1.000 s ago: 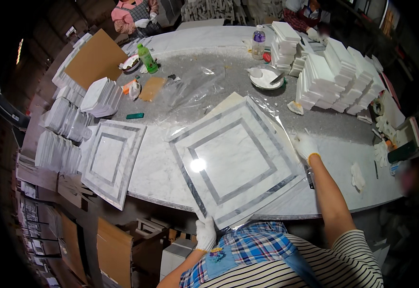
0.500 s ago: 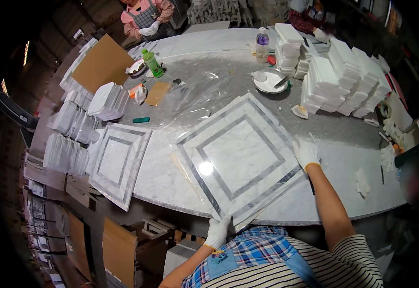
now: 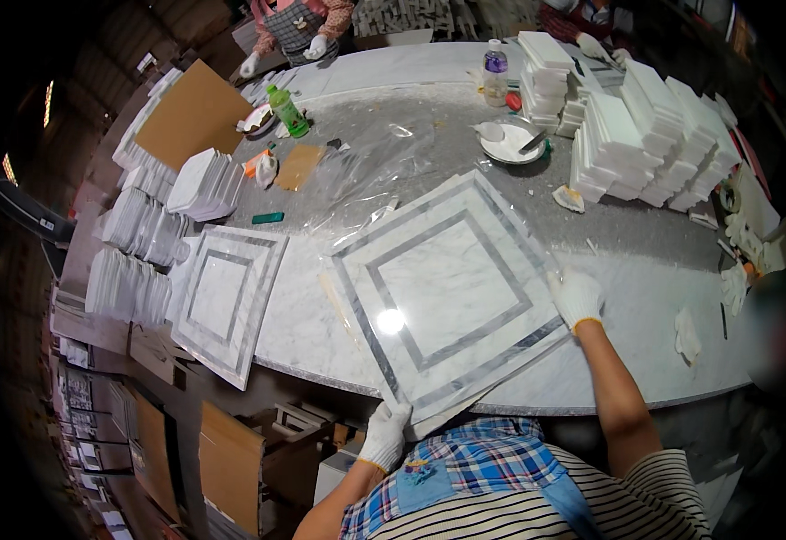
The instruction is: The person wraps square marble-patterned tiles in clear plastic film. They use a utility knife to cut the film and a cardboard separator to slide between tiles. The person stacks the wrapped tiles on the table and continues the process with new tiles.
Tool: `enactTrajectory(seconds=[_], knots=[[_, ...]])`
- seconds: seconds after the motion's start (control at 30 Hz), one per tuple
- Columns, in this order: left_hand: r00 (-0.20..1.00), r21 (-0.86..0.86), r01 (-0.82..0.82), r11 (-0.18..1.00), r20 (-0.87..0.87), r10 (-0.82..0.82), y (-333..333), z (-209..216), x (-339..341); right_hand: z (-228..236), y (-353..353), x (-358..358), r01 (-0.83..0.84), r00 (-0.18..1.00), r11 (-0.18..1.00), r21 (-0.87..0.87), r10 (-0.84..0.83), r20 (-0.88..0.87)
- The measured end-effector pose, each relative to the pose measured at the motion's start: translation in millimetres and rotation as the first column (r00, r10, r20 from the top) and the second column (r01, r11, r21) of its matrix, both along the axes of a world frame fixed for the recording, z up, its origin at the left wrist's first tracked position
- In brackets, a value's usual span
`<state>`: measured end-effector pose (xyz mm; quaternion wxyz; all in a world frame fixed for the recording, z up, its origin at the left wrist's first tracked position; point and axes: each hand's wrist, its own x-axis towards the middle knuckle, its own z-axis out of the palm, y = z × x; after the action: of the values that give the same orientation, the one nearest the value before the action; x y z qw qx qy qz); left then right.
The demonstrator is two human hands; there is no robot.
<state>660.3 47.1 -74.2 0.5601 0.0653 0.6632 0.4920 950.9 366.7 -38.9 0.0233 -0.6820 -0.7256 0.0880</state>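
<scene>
A large square marble tile, white with two grey inlaid borders, lies cornerwise in front of me on a thin sheet that shows along its edges. My left hand, in a white knit glove, is closed on the tile's near corner at the table's front edge. On the right side corner, my gloved right hand grips the rim, its fingertips partly hidden. To the left rests a second bordered tile, partly over the table edge.
White tile stacks stand at the far right; thin slabs line the left. Behind the tile are plastic film, a bowl of white paste, a green bottle and a clear bottle. Two co-workers stand across the table.
The tile's near corner has shifted a little left, with my left hand on it. My right hand keeps its place at the side. The far-left co-worker's hands have moved apart.
</scene>
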Motion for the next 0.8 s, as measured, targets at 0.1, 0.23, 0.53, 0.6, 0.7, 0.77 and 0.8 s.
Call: enactTrajectory(seconds=[0.1,0.23,0.53,0.6,0.7,0.77,0.8], knots=[[0.990,-0.061,0.102,0.993,-0.087,-0.107,-5.2,6.3,-23.5,-0.3,-16.2,-4.1,-0.007,0.999,0.999,-0.036,0.005,-0.053],[0.979,-0.102,0.073,0.992,-0.181,-0.090,-15.4,13.5,-44.8,16.9,-39.2,-11.4,-0.032,0.995,0.996,-0.080,0.024,-0.100],[0.993,0.003,0.056,0.998,-0.109,-0.055,-16.7,32.5,-47.8,15.6,-82.4,77.9,-0.047,0.970,0.993,0.106,0.070,-0.232],[0.982,0.001,0.093,0.996,-0.164,-0.092,-20.5,25.5,-52.8,4.1,-106.7,86.7,-0.105,0.982,0.982,0.156,0.127,-0.138],[0.993,0.027,0.041,0.999,-0.112,-0.038,-17.9,24.8,-51.0,-19.4,-131.3,93.1,-0.135,0.986,0.968,0.211,0.153,-0.072],[0.989,0.032,0.050,0.998,-0.142,-0.045,-23.6,18.7,-52.5,-22.4,-137.7,98.2,-0.067,0.993,0.972,0.227,0.087,-0.079],[0.986,0.036,0.056,0.998,-0.158,-0.050,-27.2,14.7,-54.9,-25.3,-142.3,101.8,-0.015,0.999,0.963,0.269,0.027,-0.039]])
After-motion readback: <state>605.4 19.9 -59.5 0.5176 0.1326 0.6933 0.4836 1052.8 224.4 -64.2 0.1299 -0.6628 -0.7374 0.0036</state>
